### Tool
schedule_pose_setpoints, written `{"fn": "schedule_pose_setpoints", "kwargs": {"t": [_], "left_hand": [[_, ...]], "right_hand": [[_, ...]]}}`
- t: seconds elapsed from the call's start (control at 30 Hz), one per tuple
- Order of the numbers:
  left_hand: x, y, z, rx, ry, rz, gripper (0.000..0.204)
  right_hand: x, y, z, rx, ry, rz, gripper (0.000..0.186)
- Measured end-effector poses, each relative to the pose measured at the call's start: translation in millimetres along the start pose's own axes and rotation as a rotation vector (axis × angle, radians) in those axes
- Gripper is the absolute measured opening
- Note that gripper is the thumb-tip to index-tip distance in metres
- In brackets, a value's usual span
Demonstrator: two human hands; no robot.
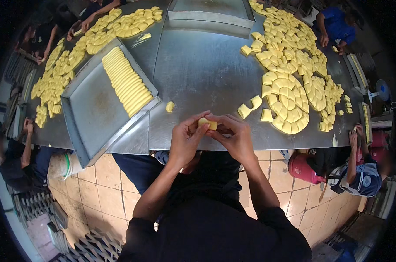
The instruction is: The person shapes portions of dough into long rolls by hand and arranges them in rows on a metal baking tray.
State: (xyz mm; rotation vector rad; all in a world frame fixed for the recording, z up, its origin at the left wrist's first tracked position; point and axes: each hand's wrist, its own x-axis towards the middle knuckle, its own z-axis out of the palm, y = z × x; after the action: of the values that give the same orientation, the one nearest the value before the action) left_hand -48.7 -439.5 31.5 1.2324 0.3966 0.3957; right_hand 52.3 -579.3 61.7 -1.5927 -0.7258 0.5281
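Yellow dough piece [212, 125], one: pinched between my left hand [186, 135] and right hand [233, 134], at near edge of steel table [198, 65], right of metal tray [91, 109]; squeezing too hard could misshape it.

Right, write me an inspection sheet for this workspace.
Surface: grey metal table, with a seam running across it.
Job's things: yellow dough piece held in the fingers of both hands; tray at left with a row of yellow rolls, its near corner past the table edge.
Clutter: right-hand dough cluster, left-hand dough cluster, loose piece beside the tray, far tray.
Hands: left hand and right hand close together at the near edge.
Cables: nothing seen on the table.
Surroundings: tiled floor, red container, fan, several co-workers around the table.
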Motion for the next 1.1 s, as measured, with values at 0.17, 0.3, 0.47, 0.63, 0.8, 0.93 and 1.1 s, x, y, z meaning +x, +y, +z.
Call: {"fn": "schedule_pose_setpoints", "kwargs": {"t": [0.17,0.3,0.47,0.63,0.8,0.93,1.1], "left_hand": [[-1.1,1.0,-11.5,0.033,-0.029,-0.024,0.026],[1.4,9.7,-21.0,-0.121,-0.106,-0.232,0.026],[-11.5,-1.3,-17.2,0.128,-0.055,-0.091,0.034],[-7.0,0.9,-20.0,-0.104,-0.079,-0.145,0.035],[-14.0,15.1,-14.7,0.113,-0.078,-0.129,0.029],[-10.8,28.8,-7.3,0.355,-0.015,-0.084,0.025],[-9.4,15.3,-4.9,0.313,0.044,0.250,0.014]], "right_hand": [[-3.9,18.3,-7.4,-0.146,0.070,0.055,0.027],[0.8,21.8,-9.7,0.141,-0.022,0.124,0.029],[-3.6,17.5,-4.1,-0.110,-0.032,-0.047,0.028],[1.6,24.6,-7.7,-0.069,-0.034,-0.105,0.031],[-1.5,11.3,1.5,-0.299,0.000,-0.258,0.033],[0.0,17.3,-5.8,-0.532,-0.016,-0.331,0.031],[6.4,1.5,8.0,0.191,0.067,-0.001,0.018]]}}
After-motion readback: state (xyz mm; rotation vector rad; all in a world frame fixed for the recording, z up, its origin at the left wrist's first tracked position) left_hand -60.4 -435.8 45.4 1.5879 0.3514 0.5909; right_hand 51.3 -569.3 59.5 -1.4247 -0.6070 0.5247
